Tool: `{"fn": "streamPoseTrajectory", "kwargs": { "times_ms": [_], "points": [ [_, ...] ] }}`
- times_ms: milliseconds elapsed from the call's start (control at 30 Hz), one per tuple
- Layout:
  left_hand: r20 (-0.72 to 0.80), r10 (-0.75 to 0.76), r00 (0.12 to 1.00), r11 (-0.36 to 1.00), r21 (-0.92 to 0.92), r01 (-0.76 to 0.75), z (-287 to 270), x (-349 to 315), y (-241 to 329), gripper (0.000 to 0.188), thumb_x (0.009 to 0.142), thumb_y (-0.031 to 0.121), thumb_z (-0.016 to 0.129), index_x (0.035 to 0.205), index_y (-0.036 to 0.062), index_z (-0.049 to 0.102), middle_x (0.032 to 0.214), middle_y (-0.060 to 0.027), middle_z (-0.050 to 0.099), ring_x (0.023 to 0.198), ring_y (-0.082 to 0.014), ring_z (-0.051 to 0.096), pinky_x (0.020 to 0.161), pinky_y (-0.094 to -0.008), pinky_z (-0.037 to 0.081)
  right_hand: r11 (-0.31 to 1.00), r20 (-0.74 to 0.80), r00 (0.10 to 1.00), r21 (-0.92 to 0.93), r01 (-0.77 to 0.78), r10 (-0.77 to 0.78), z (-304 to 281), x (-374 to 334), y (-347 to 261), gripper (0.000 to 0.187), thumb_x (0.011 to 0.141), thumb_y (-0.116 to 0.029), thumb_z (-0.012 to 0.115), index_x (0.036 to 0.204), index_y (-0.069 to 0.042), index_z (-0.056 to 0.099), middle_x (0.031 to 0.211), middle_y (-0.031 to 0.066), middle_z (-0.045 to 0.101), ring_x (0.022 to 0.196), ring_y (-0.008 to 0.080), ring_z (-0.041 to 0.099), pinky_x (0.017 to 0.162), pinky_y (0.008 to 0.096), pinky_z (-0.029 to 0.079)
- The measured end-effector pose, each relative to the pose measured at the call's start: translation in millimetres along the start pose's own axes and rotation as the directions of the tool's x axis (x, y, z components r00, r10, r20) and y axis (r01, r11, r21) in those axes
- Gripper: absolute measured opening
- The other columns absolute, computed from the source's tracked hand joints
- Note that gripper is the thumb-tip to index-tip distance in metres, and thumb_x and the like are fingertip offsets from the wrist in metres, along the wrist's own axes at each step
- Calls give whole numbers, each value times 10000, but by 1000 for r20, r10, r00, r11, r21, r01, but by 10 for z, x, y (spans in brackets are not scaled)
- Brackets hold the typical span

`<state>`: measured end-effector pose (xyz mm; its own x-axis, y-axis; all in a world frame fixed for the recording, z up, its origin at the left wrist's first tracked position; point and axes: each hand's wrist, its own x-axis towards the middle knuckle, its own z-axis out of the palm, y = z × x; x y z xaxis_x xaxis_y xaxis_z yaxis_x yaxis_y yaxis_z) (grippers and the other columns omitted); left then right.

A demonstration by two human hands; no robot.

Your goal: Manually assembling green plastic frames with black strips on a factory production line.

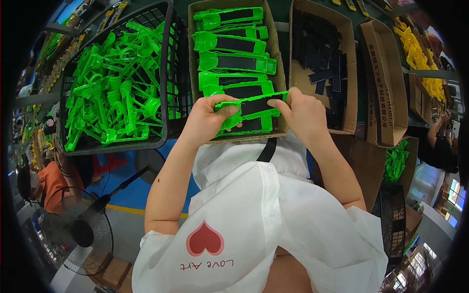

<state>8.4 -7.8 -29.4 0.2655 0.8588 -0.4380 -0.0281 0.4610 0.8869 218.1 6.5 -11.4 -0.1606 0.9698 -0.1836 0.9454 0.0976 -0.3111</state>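
Note:
Between my two hands is a green plastic housing with a dark flat panel set in its middle. My left hand is closed on its left end, thumb on top. At the other end my right hand grips it, the thumb pressing near the panel's right edge. The piece is held above the near end of a cardboard box, where several similar green housings with dark panels lie in a row. To the right, a second cardboard box contains loose dark strips.
A black plastic basket heaped with loose green parts stands at left. Folded cardboard leans at right, with yellow parts beyond. A fan is on the left; a person in orange sits past it.

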Motion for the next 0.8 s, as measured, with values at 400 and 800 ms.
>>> {"fn": "streamPoseTrajectory", "kwargs": {
  "times_ms": [400, 800],
  "points": [
    [23, -88, 996, 995, 48, 87, 17, -50, 24, 203, 787, 75, 606, 966, -11, 564, 768, -65, 604, 634, -141, 610, 487, -218, 430, 577, 308, 950, 765, -284, 60, 78, 13, 161, 230, 737, -181, 666, 704, -21, 503, 525, 22, 509, 378, 74, 438, 355, 219, 327],
    [116, 256, 960, 372, 904, -209, 213, 61, 142, 209, 718, 186, 626, 806, 7, 563, 684, -164, 570, 647, -330, 556, 594, -388, 447, 621, 272, 960, 742, -252, 66, 191, 15, 168, 345, 716, -270, 684, 825, -9, 486, 571, 70, 557, 446, 115, 507, 414, 252, 389]
  ]
}}
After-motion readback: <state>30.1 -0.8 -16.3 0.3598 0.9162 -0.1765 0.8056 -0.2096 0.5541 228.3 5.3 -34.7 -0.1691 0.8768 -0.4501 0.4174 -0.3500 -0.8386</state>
